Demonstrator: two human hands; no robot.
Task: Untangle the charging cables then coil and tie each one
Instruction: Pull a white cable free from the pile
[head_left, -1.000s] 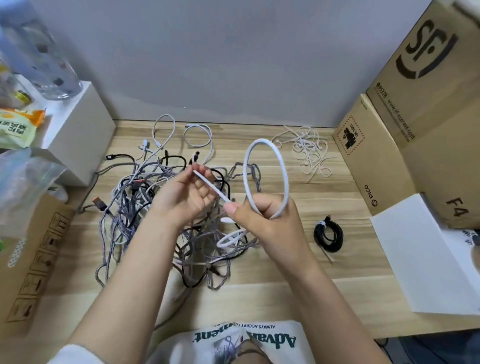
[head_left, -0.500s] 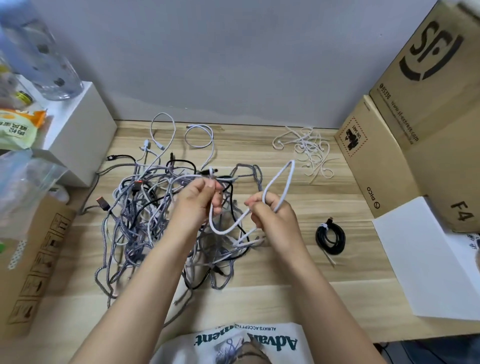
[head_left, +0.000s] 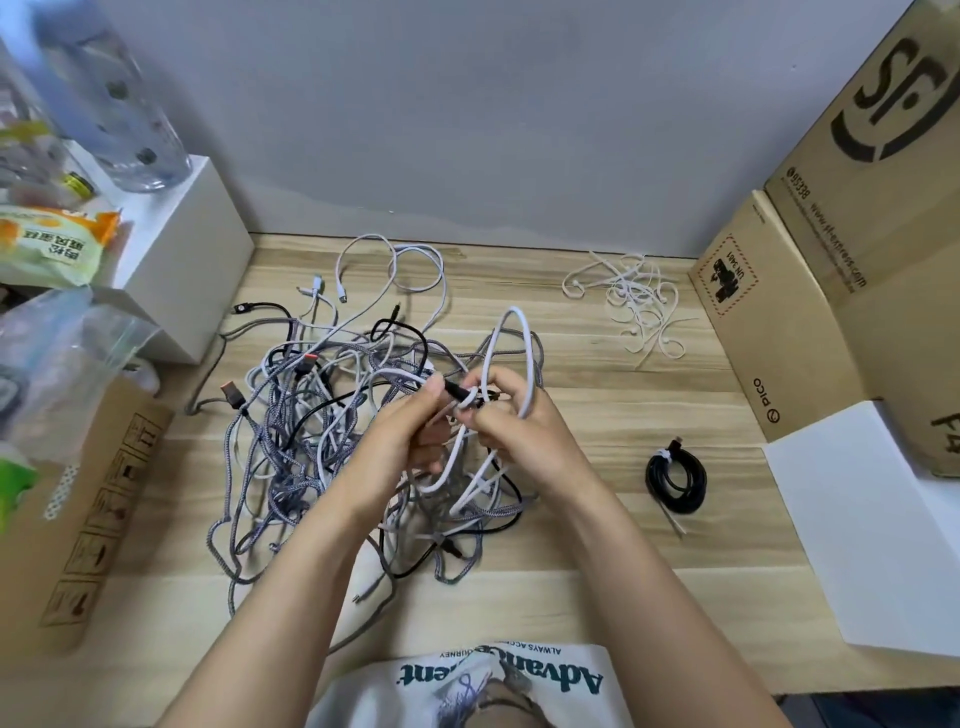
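White cable (head_left: 525, 358) loop narrower, hands (head_left: 467, 415) now touching

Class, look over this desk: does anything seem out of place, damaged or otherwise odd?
Nothing looks damaged or spilled. The odd part is the tangled heap of cables on the wooden table, against one black cable already coiled and tied at right. Loose white ties lie scattered at the back.
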